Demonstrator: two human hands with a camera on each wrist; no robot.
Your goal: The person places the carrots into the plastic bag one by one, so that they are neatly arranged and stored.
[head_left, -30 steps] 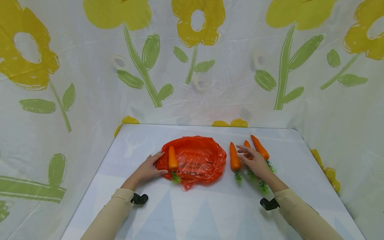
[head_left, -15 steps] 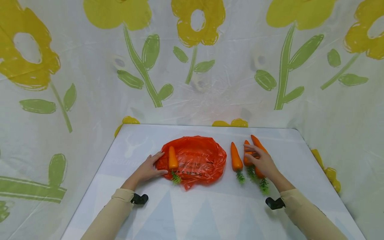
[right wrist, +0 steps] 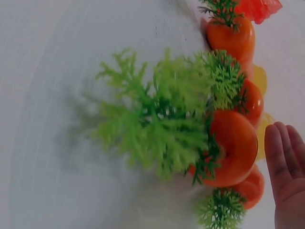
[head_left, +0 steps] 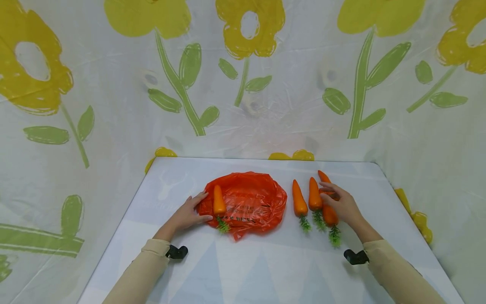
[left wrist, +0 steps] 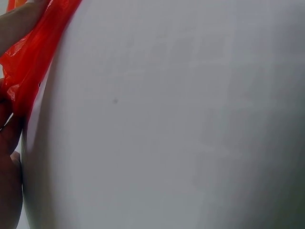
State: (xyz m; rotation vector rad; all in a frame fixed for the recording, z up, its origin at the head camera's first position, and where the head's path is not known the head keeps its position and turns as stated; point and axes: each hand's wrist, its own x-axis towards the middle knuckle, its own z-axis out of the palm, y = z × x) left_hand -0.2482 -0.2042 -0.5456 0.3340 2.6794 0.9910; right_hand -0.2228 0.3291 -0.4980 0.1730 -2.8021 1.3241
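Note:
At the left rim of a red plastic bag (head_left: 248, 202), my left hand (head_left: 188, 212) holds the edge, thumb toward the front and fingers behind. In the left wrist view the bag (left wrist: 33, 62) runs between the thumb and the fingers. One carrot (head_left: 218, 202) with green tops lies on the bag. My right hand (head_left: 343, 206) is over the rightmost carrots, fingers extended and partly covering the far carrot (head_left: 324, 176). In the right wrist view its straight fingers (right wrist: 281, 150) stand beside a carrot (right wrist: 233, 148). Another carrot (head_left: 329, 215) lies just in front of the fingertips.
Between the bag and the right hand, a left carrot (head_left: 299, 202) and a middle carrot (head_left: 314, 195) lie side by side, tips away from me. The white table (head_left: 265, 270) meets a flower-printed cloth (head_left: 288, 118) behind it. Dark wrist mounts sit by both cuffs.
My right hand has moved rightward across the carrots, uncovering the middle one. The left carrot has shifted slightly right. My left hand and the bag have stayed in place.

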